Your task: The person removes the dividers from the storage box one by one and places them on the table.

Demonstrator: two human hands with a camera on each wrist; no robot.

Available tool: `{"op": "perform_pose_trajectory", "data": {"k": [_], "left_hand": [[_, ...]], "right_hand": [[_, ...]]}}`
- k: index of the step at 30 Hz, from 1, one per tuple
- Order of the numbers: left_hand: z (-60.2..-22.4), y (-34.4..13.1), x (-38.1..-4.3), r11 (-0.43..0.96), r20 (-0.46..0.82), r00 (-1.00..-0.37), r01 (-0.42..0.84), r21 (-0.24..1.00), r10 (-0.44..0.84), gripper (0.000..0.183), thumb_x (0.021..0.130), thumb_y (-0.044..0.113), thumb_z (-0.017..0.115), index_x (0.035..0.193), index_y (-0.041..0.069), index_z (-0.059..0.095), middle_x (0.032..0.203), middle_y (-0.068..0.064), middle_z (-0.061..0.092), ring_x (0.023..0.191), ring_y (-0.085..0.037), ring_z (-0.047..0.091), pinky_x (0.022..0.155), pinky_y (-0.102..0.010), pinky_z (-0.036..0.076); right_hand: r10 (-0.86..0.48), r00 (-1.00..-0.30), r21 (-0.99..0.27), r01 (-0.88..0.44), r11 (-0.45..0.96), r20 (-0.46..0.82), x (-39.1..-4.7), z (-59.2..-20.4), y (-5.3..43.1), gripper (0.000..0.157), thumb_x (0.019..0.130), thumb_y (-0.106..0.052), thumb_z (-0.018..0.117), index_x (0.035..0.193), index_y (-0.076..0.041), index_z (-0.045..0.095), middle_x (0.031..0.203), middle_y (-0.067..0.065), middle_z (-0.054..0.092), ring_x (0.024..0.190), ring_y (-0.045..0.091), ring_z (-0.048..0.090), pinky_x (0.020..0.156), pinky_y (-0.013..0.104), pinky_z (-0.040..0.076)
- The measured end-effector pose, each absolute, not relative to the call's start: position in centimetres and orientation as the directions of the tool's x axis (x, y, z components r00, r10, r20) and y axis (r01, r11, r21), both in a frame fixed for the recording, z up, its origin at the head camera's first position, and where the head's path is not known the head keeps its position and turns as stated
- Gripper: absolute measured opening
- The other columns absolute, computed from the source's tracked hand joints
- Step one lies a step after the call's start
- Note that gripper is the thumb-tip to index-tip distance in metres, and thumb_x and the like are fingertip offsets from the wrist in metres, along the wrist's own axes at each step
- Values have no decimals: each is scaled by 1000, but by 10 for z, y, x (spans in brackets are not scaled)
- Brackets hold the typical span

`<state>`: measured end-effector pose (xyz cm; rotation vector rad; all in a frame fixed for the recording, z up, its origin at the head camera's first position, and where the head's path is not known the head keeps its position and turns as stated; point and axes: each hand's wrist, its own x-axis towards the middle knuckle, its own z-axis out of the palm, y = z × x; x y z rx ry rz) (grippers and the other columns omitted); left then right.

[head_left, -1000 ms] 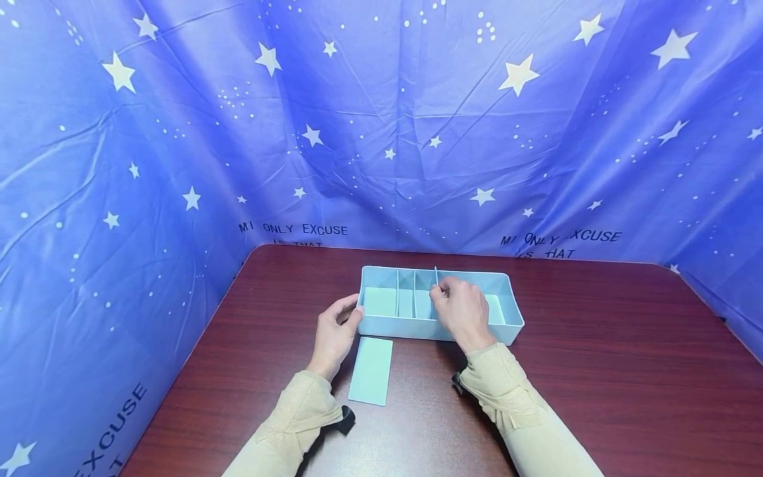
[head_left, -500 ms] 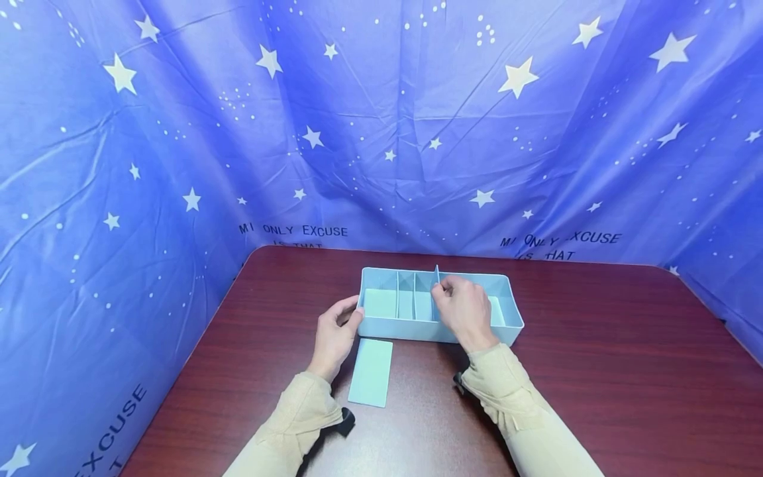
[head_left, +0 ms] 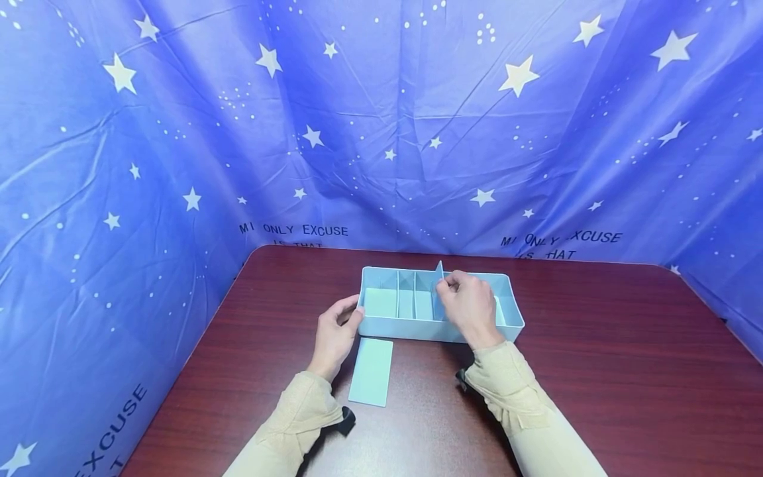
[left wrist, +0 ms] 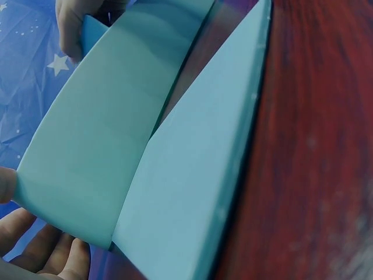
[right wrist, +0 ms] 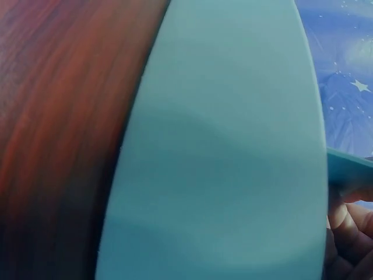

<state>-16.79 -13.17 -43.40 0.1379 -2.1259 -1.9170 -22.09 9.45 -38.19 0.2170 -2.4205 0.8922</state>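
A long light-blue storage box (head_left: 411,329) stands on the table, with two upright dividers (head_left: 414,295) across its left half. My right hand (head_left: 471,308) reaches over its near wall and pinches a third divider (head_left: 438,306). That divider leans slightly, and its far corner sticks up above the rim; the left wrist view shows the divider (left wrist: 92,35) rising past the wall. With my left hand (head_left: 335,336) I grip the box's left end, thumb at the front corner. A loose flat panel (head_left: 371,372) of the same blue lies in front of the box, near my left hand.
The dark red wood-grain table (head_left: 608,344) spreads out on both sides of the box. Behind and to the left hangs a blue curtain (head_left: 381,132) with white stars, meeting the table's back edge. Black straps (head_left: 341,421) sit at both wrists.
My right hand has shifted slightly right, and the divider it pinches has risen a little and leans more. The left hand, the box and the loose panel have stayed in place.
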Motion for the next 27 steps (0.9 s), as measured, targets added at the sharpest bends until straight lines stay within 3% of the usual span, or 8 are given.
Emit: {"op": "perform_pose_trajectory", "data": {"k": [5, 12, 20, 27], "left_hand": [[-426, -130, -164, 113, 147, -959, 123, 986, -243, 32, 91, 9, 62, 122, -2, 62, 117, -19, 64, 107, -28, 62, 91, -40, 48], [-431, -131, -167, 109, 142, -958, 118, 987, -248, 32, 91, 10, 64, 122, 0, 63, 116, -17, 65, 106, -26, 62, 90, -39, 48], [-402, -126, -151, 122, 155, -959, 129, 984, -236, 32, 92, 2, 59, 121, -9, 59, 118, -27, 62, 107, -34, 61, 90, -42, 48], [-431, -130, -167, 111, 143, -959, 119, 987, -245, 33, 92, 7, 62, 123, -5, 60, 118, -22, 63, 107, -30, 61, 91, -43, 47]], "right_hand": [[52, -832, -566, -328, 756, 552, -222, -379, 96, 12, 76, -13, 61, 66, -14, 67, 53, -4, 54, 51, 20, 51, 49, 38, 41], [69, -834, -599, -333, 728, 548, -220, -372, 98, 13, 78, -14, 62, 67, -12, 68, 53, -4, 54, 50, 19, 51, 50, 36, 40], [88, -823, -620, -348, 703, 561, -219, -366, 99, 14, 79, -14, 63, 66, -11, 67, 53, -4, 53, 49, 17, 49, 49, 33, 38], [110, -802, -630, -367, 684, 587, -218, -365, 100, 14, 80, -14, 64, 67, -11, 68, 52, -3, 54, 47, 16, 48, 49, 33, 37]]}}
